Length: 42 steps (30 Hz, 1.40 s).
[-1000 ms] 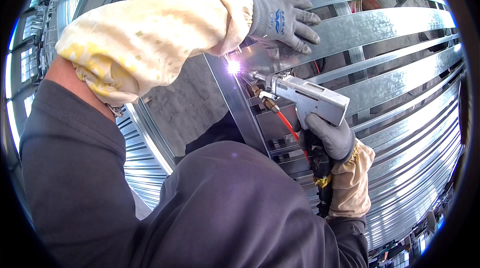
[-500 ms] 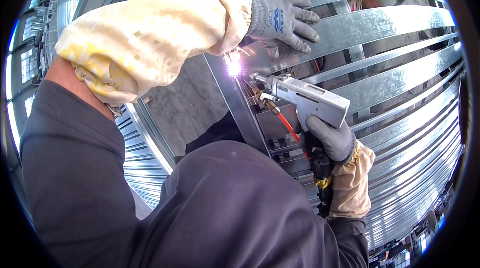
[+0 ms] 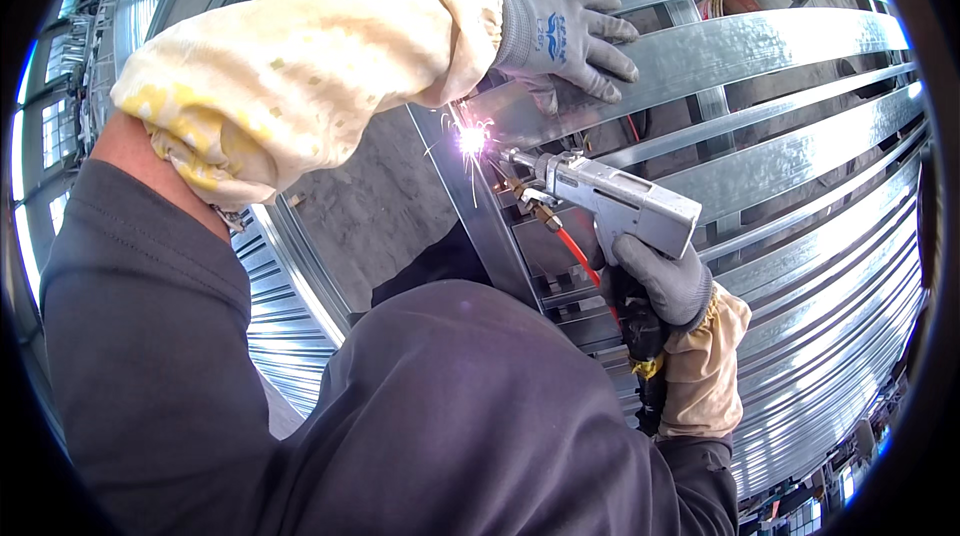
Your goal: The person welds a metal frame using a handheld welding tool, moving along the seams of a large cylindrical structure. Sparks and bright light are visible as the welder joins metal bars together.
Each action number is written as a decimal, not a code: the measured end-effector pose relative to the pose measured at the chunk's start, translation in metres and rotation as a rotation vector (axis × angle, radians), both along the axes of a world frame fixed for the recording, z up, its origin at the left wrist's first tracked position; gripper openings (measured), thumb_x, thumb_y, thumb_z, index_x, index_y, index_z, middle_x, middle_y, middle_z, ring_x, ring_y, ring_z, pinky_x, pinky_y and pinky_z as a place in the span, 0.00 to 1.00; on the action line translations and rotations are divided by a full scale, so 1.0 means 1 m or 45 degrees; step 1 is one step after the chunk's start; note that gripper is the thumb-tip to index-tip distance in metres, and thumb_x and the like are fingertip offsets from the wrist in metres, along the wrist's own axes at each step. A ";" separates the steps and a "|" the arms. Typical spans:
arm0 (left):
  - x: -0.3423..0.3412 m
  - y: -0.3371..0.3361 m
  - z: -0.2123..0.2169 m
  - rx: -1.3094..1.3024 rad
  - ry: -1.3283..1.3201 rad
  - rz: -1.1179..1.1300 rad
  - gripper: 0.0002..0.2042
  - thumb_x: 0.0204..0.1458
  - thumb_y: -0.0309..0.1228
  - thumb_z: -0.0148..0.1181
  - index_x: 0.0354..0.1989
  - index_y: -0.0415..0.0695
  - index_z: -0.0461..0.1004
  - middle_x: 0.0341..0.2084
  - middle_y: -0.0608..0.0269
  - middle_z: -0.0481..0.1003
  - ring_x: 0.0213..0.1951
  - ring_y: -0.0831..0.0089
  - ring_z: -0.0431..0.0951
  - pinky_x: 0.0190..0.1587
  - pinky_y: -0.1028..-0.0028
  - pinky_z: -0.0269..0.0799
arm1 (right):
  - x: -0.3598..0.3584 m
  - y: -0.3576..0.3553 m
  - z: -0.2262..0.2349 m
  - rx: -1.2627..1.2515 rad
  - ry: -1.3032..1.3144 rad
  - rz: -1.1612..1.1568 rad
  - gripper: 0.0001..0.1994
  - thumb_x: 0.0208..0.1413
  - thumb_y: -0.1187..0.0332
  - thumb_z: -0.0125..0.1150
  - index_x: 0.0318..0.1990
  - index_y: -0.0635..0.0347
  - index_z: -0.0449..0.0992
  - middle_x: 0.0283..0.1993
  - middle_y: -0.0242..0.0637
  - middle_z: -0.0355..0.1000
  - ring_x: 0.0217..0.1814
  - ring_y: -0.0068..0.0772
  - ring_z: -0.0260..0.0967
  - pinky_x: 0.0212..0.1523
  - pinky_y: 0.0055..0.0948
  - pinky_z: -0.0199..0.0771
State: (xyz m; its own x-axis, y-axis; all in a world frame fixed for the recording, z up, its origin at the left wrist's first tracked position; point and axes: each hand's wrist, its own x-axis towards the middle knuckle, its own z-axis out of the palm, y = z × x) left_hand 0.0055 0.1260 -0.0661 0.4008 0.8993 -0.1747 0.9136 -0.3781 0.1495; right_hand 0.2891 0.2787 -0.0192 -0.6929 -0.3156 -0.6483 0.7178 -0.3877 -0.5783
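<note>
From the head view, the right hand (image 3: 662,281), in a grey glove, was wrapped tight round the handle of a grey welding gun (image 3: 610,201), its grip fully closed on it. The gun pointed up and to the left, and its nozzle met a bright spark (image 3: 471,141) on an upright steel post (image 3: 470,206). A red hose (image 3: 577,254) ran down from under the gun's barrel, and a dark cable (image 3: 645,356) dropped from the handle past the tan cuff (image 3: 705,366).

The left hand (image 3: 570,36), also grey-gloved, lay flat with fingers spread on a galvanised slat (image 3: 760,46), just above and to the right of the spark; it pressed the metal rather than closing on anything. Its forearm wore a pale yellow sleeve (image 3: 300,66), which crossed the upper left of the picture.

The person's dark-clothed shoulder (image 3: 440,416) filled the lower middle and hid the post's foot. Rows of shiny slats curved off to the right, with a grey floor (image 3: 380,206) showing beyond the post.
</note>
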 end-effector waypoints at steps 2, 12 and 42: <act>0.000 0.000 0.000 -0.005 -0.002 0.000 0.41 0.35 0.52 0.74 0.65 0.63 0.69 0.70 0.73 0.61 0.73 0.57 0.54 0.75 0.48 0.46 | 0.000 0.000 0.001 -0.002 -0.006 -0.001 0.21 0.64 0.69 0.57 0.63 0.66 0.67 0.39 0.35 0.76 0.30 0.20 0.71 0.30 0.21 0.73; -0.002 0.000 -0.001 -0.050 -0.008 0.009 0.41 0.36 0.52 0.73 0.66 0.65 0.68 0.72 0.73 0.60 0.74 0.55 0.53 0.75 0.46 0.44 | 0.005 -0.004 0.003 0.074 0.036 -0.020 0.21 0.61 0.59 0.61 0.54 0.67 0.72 0.37 0.39 0.76 0.27 0.24 0.72 0.28 0.23 0.72; 0.001 0.002 0.004 -0.088 0.035 0.033 0.41 0.40 0.55 0.71 0.68 0.68 0.65 0.73 0.75 0.58 0.75 0.53 0.51 0.75 0.44 0.42 | 0.025 0.002 0.005 0.055 0.004 -0.025 0.23 0.61 0.61 0.62 0.57 0.68 0.69 0.38 0.40 0.75 0.27 0.25 0.72 0.28 0.23 0.73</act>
